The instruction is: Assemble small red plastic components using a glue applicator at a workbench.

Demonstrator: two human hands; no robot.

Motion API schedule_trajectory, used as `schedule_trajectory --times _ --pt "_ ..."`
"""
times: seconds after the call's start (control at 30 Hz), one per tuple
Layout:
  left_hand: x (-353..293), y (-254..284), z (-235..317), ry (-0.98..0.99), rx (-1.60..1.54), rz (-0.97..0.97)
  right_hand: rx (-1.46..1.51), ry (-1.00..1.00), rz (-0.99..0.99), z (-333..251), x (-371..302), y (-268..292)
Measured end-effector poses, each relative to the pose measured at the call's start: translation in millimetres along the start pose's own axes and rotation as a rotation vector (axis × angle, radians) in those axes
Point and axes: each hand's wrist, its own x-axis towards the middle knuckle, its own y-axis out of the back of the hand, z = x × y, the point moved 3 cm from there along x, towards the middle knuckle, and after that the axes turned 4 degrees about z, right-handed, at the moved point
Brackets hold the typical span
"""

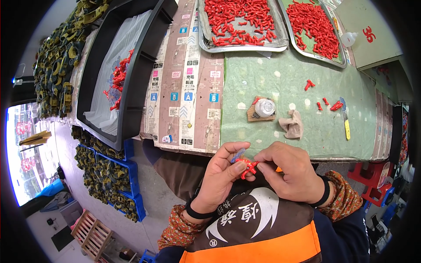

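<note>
My left hand (215, 179) pinches a small red toy figure (247, 168) between thumb and fingers, just in front of the table's near edge. A translucent blue piece (238, 155) sticks up from the figure's upper side. My right hand (287, 172) is closed, its thumb and forefinger pressed together at the figure's right end. Whether they also hold a separate small part is too small to tell. Beyond my hands on the green cloth lie a crumpled beige rag (291, 124) and a small clear jar (264, 107) on a cardboard square (254, 115).
Two metal trays (245, 49) (331, 61) of red parts stand at the back. Several loose red pieces (309, 84) and a yellow-handled knife (347, 127) lie at the right. A black bin (131, 94) holds finished-looking red figures at the left. Blue crates (136, 175) of olive toy vehicles stand below it.
</note>
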Motion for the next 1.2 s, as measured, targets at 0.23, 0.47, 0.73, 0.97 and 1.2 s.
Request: schedule_trajectory --times 0.23,0.47,0.73,0.97,1.2 --pt "0.2 -1.2 -1.9 -0.031 0.095 0.045 -0.025 -0.034 -0.037 0.1 -1.6 1.8" --pt "-0.5 -2.4 -4.7 -0.061 0.117 0.08 -0.037 -0.038 -0.032 -1.7 -2.1 1.9" --pt "-0.8 -5.3 -7.7 -0.037 0.052 0.065 -0.086 -0.019 -0.021 -4.4 -2.3 0.3" --pt "0.5 -4.7 -9.5 -0.039 0.05 0.062 -0.095 0.0 0.01 -3.2 -2.6 -2.3" --pt "0.7 -5.0 -10.8 -0.049 0.052 0.056 -0.101 0.008 0.026 -4.0 -3.0 -3.3"
